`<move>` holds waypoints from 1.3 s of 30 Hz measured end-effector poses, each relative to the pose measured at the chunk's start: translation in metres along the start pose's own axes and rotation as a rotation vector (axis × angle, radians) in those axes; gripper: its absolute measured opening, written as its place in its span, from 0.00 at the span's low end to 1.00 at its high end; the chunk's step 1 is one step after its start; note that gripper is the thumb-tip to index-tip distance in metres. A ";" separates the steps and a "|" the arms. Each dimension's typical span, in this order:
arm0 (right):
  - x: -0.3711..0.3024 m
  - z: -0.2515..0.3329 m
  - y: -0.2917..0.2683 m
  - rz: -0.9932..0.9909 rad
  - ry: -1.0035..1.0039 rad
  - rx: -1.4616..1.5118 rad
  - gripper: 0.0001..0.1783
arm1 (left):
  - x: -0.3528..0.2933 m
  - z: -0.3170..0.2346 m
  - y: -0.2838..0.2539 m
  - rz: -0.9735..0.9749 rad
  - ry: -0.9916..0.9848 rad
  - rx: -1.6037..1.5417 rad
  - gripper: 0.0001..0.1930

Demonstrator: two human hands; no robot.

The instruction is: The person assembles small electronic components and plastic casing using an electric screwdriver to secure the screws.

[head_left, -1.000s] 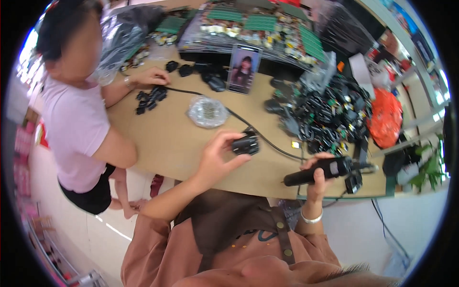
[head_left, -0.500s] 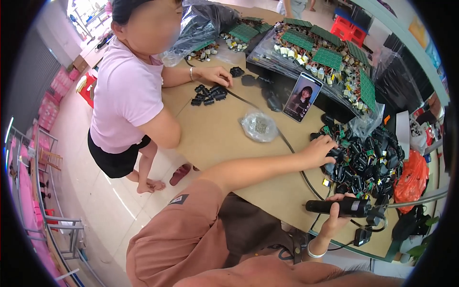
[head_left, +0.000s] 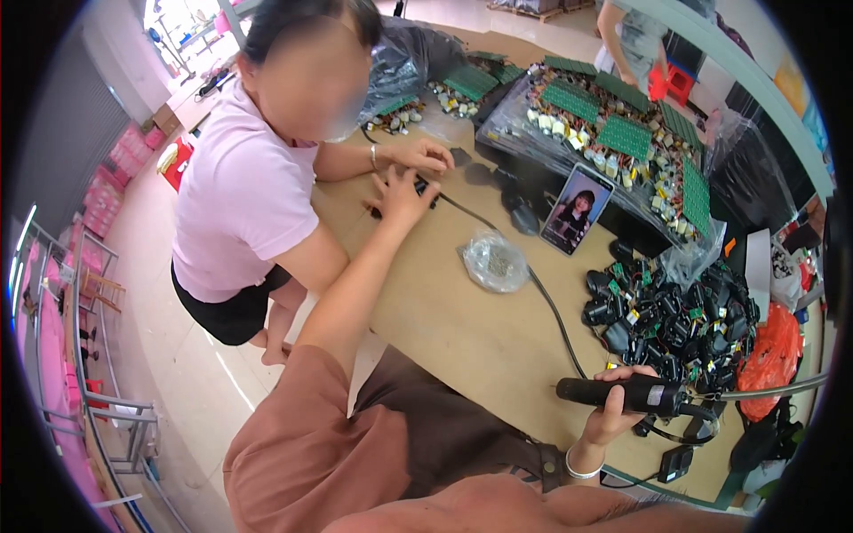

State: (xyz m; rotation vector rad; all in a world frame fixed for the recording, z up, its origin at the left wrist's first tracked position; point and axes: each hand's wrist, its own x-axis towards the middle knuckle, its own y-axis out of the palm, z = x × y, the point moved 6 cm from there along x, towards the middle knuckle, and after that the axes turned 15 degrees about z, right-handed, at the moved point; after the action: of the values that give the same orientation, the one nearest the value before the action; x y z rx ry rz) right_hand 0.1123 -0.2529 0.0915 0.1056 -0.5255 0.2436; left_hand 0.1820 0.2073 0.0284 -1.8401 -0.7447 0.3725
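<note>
One change: left hand (head_left: 404, 202) moved from heap of black plastic housings with green boards (head_left: 671, 315) to small black plastic pieces (head_left: 421, 186) on tan bench (head_left: 471, 329), shifting work there; fingers spread, grip cannot tell. Right hand (head_left: 613, 416) still grasping black cylindrical handheld tool (head_left: 647, 397).

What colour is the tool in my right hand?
The tool is mostly black in the head view.

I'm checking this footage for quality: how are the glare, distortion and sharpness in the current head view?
Head view: bright opening washed out at upper left, glare streaks on the floor; head view: grey bar bowed toward the rim, corners black; head view: black tool in the right hand fairly crisp.
</note>
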 end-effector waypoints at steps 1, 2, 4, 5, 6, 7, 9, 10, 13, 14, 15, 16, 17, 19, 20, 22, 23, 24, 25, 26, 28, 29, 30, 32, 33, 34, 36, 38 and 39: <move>0.003 -0.002 0.005 0.013 0.006 0.047 0.26 | 0.001 0.003 0.014 0.061 -0.030 0.035 0.27; 0.005 -0.001 0.009 0.040 -0.019 0.019 0.26 | -0.003 -0.005 0.020 0.159 -0.039 0.059 0.26; 0.009 0.003 0.018 0.044 -0.030 0.042 0.27 | -0.014 -0.006 0.027 0.255 -0.055 0.087 0.25; 0.008 0.005 0.023 0.055 -0.032 0.053 0.28 | -0.025 -0.002 0.034 0.266 0.015 0.112 0.25; 0.010 0.004 0.027 0.063 -0.026 0.055 0.28 | -0.032 0.002 0.038 0.280 0.085 0.137 0.25; 0.011 0.001 0.029 0.070 -0.039 0.064 0.28 | -0.040 0.007 0.037 0.292 0.080 0.140 0.25; 0.013 -0.001 0.030 0.077 -0.031 0.067 0.29 | -0.060 0.006 0.025 0.328 0.177 0.066 0.26; 0.016 -0.001 0.032 0.078 -0.028 0.084 0.29 | -0.067 0.003 0.017 0.337 0.172 0.066 0.26; 0.016 -0.006 0.030 0.074 -0.006 0.090 0.30 | -0.082 -0.005 -0.001 0.187 0.256 0.122 0.29; 0.017 -0.003 0.030 0.064 -0.005 0.086 0.30 | -0.084 -0.003 0.002 0.166 0.248 0.189 0.29; 0.018 0.000 0.030 0.055 -0.006 0.081 0.30 | -0.084 0.000 0.006 0.142 0.241 0.255 0.30; 0.018 0.000 0.030 0.049 -0.005 0.110 0.30 | -0.083 0.010 0.023 0.248 0.249 0.263 0.32; 0.017 0.000 0.028 0.044 0.004 0.121 0.32 | -0.085 0.008 0.018 0.237 0.258 0.261 0.32; 0.013 -0.004 0.024 0.051 0.013 0.154 0.32 | -0.089 0.003 0.001 0.217 0.280 0.097 0.32; 0.012 -0.005 0.022 0.041 0.026 0.159 0.32 | -0.095 -0.005 -0.012 0.218 0.275 0.154 0.33; 0.015 -0.009 0.020 0.054 0.074 0.114 0.32 | -0.093 0.003 0.005 0.265 0.267 0.182 0.33; 0.015 -0.011 0.019 0.069 0.132 0.069 0.32 | -0.094 0.007 0.012 0.323 0.253 0.212 0.33; 0.013 -0.015 0.015 0.092 0.161 0.037 0.32 | -0.097 0.012 0.017 0.391 0.242 0.138 0.34; 0.012 -0.018 0.013 0.085 0.159 0.031 0.32 | -0.096 0.003 0.012 0.393 0.252 0.136 0.34; 0.011 -0.021 0.013 0.099 0.212 0.024 0.33 | -0.101 -0.008 0.001 0.331 0.287 0.154 0.34; 0.007 -0.029 0.007 0.135 0.293 0.002 0.39 | -0.104 -0.010 -0.002 0.271 0.314 0.168 0.34; 0.005 -0.030 0.000 0.143 0.296 0.001 0.39 | -0.100 -0.005 0.007 0.309 0.292 0.190 0.34; 0.002 -0.030 -0.008 0.163 0.315 -0.093 0.40 | -0.100 -0.001 0.013 0.348 0.272 0.212 0.34; 0.000 -0.030 -0.014 0.166 0.333 -0.197 0.41 | -0.101 -0.008 0.006 0.351 0.261 0.184 0.34; -0.003 -0.030 -0.017 0.112 0.387 -0.134 0.41 | -0.101 -0.011 0.005 0.351 0.246 0.160 0.34; -0.006 -0.030 -0.020 0.059 0.439 -0.070 0.40 | -0.101 -0.012 0.006 0.354 0.253 0.158 0.34; -0.017 -0.037 -0.030 -0.008 0.436 -0.045 0.38 | -0.100 -0.009 0.011 0.348 0.210 0.243 0.33; -0.031 -0.044 -0.038 -0.045 0.446 -0.061 0.38 | -0.100 -0.005 0.017 0.369 0.231 0.207 0.32; -0.036 -0.044 -0.041 -0.075 0.454 -0.073 0.39 | -0.100 -0.004 0.019 0.388 0.246 0.171 0.32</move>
State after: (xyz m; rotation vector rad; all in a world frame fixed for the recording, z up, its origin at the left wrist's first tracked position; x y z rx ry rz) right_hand 0.1139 -0.2930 0.0339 -0.0024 -0.0779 0.1673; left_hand 0.1141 0.1351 0.0032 -1.8218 -0.1790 0.4336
